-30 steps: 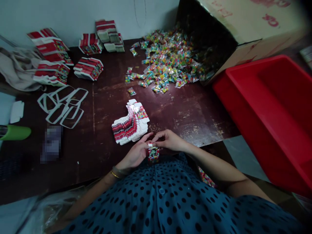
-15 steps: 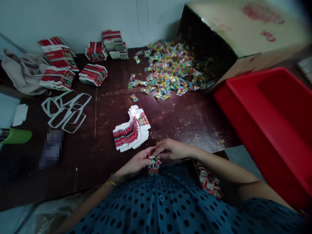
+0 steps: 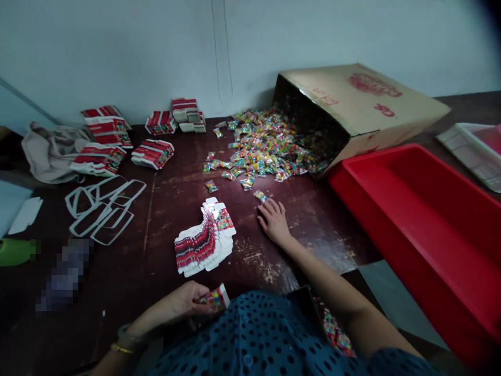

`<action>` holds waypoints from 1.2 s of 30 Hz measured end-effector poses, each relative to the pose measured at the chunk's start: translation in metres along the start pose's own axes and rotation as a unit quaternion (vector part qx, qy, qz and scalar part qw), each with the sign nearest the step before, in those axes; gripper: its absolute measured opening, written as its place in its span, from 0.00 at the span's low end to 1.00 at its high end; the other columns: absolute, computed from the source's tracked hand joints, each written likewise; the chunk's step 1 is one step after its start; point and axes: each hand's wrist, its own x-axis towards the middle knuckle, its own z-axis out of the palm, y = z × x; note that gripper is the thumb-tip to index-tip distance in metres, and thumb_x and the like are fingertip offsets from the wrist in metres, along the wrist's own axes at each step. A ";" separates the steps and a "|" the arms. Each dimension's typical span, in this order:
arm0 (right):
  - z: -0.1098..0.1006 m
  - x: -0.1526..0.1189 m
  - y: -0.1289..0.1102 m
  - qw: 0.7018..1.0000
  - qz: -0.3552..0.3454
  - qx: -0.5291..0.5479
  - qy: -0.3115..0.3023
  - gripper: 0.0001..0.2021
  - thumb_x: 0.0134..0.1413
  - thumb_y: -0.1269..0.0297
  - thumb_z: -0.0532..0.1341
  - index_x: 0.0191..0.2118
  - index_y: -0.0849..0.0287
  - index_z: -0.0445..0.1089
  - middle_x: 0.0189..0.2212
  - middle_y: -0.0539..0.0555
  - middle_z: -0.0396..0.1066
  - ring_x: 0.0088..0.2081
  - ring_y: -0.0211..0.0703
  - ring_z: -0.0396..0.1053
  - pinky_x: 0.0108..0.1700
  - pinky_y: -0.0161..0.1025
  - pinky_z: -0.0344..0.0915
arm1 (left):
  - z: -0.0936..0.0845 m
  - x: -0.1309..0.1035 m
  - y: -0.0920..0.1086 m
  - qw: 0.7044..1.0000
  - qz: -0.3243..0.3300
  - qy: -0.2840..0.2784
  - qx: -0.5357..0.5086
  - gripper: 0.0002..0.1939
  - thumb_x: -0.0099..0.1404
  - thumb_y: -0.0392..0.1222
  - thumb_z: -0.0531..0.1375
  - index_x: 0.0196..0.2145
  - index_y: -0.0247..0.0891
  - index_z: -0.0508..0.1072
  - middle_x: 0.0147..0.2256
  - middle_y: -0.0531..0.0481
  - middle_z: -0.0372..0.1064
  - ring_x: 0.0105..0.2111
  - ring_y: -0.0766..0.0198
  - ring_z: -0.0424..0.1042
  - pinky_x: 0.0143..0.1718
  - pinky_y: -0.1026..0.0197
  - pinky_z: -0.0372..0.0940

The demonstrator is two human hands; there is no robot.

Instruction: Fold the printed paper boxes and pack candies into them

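My left hand [image 3: 191, 301] is closed around a small printed candy box [image 3: 214, 298], held close to the front of my shirt. One white end of the box points to the right. Out on the dark table, my right hand [image 3: 275, 222] reaches forward with its fingers stretched. Its fingertips are at a small clear candy packet [image 3: 260, 196] with colourful pieces inside. Between my hands and the pile of candy packets [image 3: 266, 143] lies a fanned row of flat folded cartons [image 3: 203, 243], red and white.
Stacks of folded cartons [image 3: 104, 128] stand at the back left, near a cloth bag [image 3: 55, 151] and pale band loops [image 3: 104, 209]. An open cardboard box [image 3: 352, 99] lies on its side at the back right. A large red bin [image 3: 415, 219] borders the right. Filled printed boxes [image 3: 336, 329] sit low beside me.
My right hand has left the small box and moved forward to a candy packet. My left hand keeps the box, now lower and further left, turned sideways. The view has tilted up.
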 end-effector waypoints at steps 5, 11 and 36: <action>-0.020 -0.095 -0.023 1.000 0.025 -0.008 0.000 0.18 0.62 0.62 0.53 0.56 0.54 0.65 0.62 0.58 0.56 0.65 0.56 0.45 0.63 0.62 0.40 | 0.004 0.025 0.004 0.980 0.058 0.098 -0.165 0.21 0.58 0.54 0.61 0.44 0.37 0.68 0.39 0.43 0.73 0.31 0.60 0.72 0.22 0.65 0.63; -0.041 -0.163 -0.046 0.989 -0.061 0.073 -0.110 0.30 0.56 0.51 0.59 0.62 0.56 0.58 0.62 0.63 0.55 0.65 0.60 0.45 0.63 0.64 0.44 | 0.037 0.084 0.031 0.954 0.152 0.088 -0.241 0.19 0.59 0.47 0.63 0.45 0.37 0.65 0.39 0.44 0.70 0.31 0.62 0.73 0.19 0.67 0.65; -0.061 -0.066 -0.086 0.906 -0.013 0.418 -0.062 0.13 0.63 0.63 0.53 0.49 0.56 0.69 0.51 0.58 0.67 0.51 0.44 0.64 0.55 0.44 0.60 | 0.058 0.084 0.017 0.955 0.191 0.140 -0.179 0.25 0.59 0.60 0.58 0.43 0.35 0.67 0.31 0.47 0.70 0.27 0.61 0.71 0.16 0.67 0.62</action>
